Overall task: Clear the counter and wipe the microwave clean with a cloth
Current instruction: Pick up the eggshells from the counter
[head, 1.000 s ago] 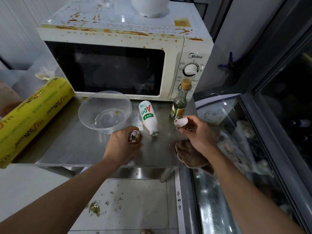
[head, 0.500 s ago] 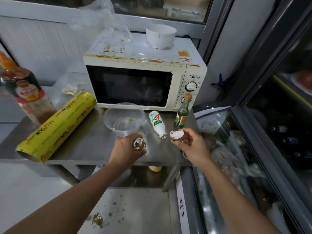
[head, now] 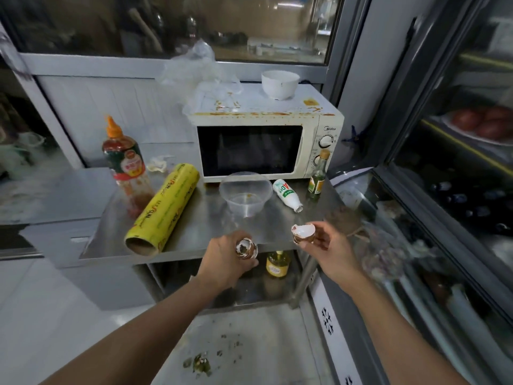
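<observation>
- Both hands hover in front of the near edge of the steel counter (head: 200, 232), each grasping a piece of broken eggshell.
- Left hand (head: 227, 259) has its fingers curled round a brown eggshell half (head: 246, 248), open side up, with its jagged white rim showing.
- Right hand (head: 330, 250) pinches a second eggshell piece (head: 304, 232) between thumb and fingertips, its white inside facing the camera.
- At the back of the counter stands the white microwave (head: 319, 151), door closed; orange-brown sauce streaks run along its top and front upper edge.
- On top of the microwave sit a white bowl (head: 280, 84) near the right rear and crumpled clear plastic wrap (head: 197, 70) at the left rear.
- Just in front of the microwave door stands a clear plastic bowl (head: 245, 193) with a small smear inside.
- Right of that bowl a small white drink bottle (head: 287, 194) lies on its side, and a green glass bottle (head: 316, 182) with a tan cap stands upright beside the microwave's control panel.
- Left of the clear bowl a yellow cling-film roll (head: 163, 209) lies at a slant, touching a red sauce bottle (head: 125, 165) with an orange nozzle.
- A brownish cloth (head: 344, 218), blurred, lies at the counter's right end.
- Below the counter a yellow bottle (head: 277, 263) stands on the lower shelf (head: 249, 295).
- Food scraps (head: 200, 364) dot the floor.
</observation>
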Tool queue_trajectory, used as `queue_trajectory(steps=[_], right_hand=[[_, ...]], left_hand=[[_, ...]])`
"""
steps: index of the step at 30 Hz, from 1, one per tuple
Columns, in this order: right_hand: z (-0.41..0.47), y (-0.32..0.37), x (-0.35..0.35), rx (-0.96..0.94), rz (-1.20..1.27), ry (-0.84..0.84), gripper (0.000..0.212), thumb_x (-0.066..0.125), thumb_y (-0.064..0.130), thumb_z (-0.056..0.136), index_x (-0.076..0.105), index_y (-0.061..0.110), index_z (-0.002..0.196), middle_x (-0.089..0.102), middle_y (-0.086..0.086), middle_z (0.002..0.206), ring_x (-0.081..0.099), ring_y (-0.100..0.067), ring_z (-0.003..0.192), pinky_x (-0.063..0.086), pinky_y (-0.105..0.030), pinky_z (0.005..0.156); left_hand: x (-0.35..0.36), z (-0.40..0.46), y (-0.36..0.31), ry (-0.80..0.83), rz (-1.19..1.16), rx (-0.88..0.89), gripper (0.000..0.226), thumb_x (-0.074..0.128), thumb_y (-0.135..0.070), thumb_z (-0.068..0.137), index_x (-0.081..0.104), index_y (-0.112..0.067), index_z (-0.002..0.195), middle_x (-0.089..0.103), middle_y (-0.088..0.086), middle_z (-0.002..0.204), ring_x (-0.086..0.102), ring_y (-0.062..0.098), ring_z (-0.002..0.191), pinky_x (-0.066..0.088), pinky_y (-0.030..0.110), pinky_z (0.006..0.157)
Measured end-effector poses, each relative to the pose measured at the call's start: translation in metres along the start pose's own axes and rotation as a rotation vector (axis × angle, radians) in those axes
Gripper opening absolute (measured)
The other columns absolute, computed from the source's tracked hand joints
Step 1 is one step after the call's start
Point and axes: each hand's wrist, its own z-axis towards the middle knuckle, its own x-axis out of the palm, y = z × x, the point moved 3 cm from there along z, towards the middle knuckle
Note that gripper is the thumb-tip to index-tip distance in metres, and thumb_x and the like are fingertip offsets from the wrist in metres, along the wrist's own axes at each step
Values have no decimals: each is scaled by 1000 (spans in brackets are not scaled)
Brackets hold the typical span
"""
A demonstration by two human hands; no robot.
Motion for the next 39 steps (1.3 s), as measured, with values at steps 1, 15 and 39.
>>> queue_trajectory(steps=[1,15,39], right_hand=[[-8,2,1,-5,16,-4,38,75,16,77,57,33,105,65,16,101,59,4,95,43,-12,76],[-142,11,-42,-36,77,-122,36,76,13,76,59,37,96,69,16,97,63,3,91,46,-12,74],[-514,-33,-158,247,133,-770,34,74,6,78,59,22,104,68,4,100,63,-9,89,52,-17,81]], left_hand=[[-3,-7,0,9,-8,0,41,82,-29,66,62,-25,103,65,-9,93,55,4,80,38,7,68],[-5,-98,-59,39,-76,124,38,83,-23,65,65,-23,99,63,-11,85,60,6,78,37,3,61],[123,-319,-224,563,-158,556,36,85,-20,62,64,-29,90,61,-18,73,54,-11,63,36,-2,54]])
